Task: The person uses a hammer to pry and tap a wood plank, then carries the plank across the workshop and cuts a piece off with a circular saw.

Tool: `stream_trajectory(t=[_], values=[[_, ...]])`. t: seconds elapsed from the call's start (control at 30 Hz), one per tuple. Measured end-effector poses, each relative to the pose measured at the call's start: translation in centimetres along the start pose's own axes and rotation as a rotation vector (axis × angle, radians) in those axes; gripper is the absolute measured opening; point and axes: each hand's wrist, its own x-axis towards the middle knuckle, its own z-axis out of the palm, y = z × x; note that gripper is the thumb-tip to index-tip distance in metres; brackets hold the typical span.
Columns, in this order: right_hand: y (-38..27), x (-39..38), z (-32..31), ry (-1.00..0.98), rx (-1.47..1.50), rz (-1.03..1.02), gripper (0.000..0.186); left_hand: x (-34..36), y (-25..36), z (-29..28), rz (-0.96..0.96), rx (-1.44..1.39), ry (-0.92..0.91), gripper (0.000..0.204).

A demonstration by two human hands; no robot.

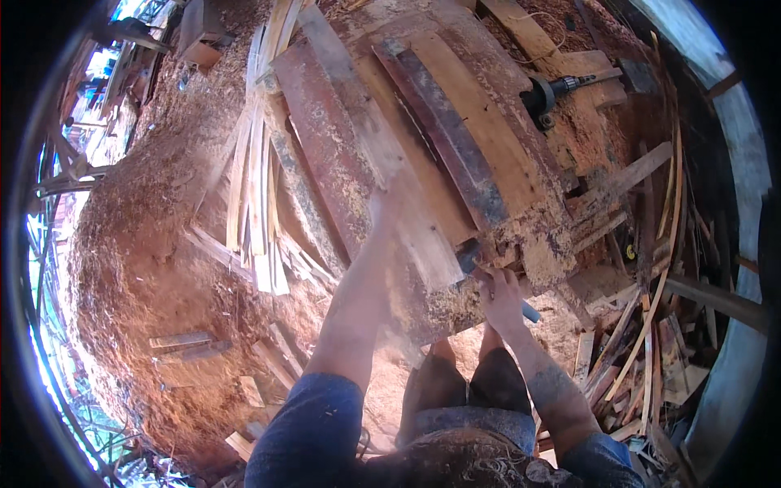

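Note:
A long pale plank (429, 254) lies lengthwise over a dusty workbench (541, 215), its near end close to my body. My left hand (386, 200) reaches onto the plank's left side; it is smeared by motion and dust, so its fingers do not show clearly. My right hand (499, 298) is at the bench's near edge with its fingers curled. A short blue-grey rod end (530, 312) sticks out beside that hand, and a dark blue piece (468, 255) is just ahead of its fingertips. What the fingers grip is hidden.
Rusty metal strips (443, 134) and a wooden board (472, 114) run along the bench. A dark shaft with a chuck-like end (561, 88) juts out at its far right. Thin wood strips (259, 187) lean at the left. Sawdust (154, 268) and scrap wood (651, 358) surround it.

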Motion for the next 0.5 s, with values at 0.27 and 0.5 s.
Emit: stream_trajectory(t=[0.27,0.5], values=[[-2.2,-0.8,2.9,0.022,0.235,-0.129,0.033,6.5,-6.0,0.2,0.004,-0.421,0.014,0.088],[4.1,-8.0,-4.2,-0.130,0.589,0.140,0.025,3.8,-3.1,4.2,-0.230,-0.348,-0.022,0.094]])
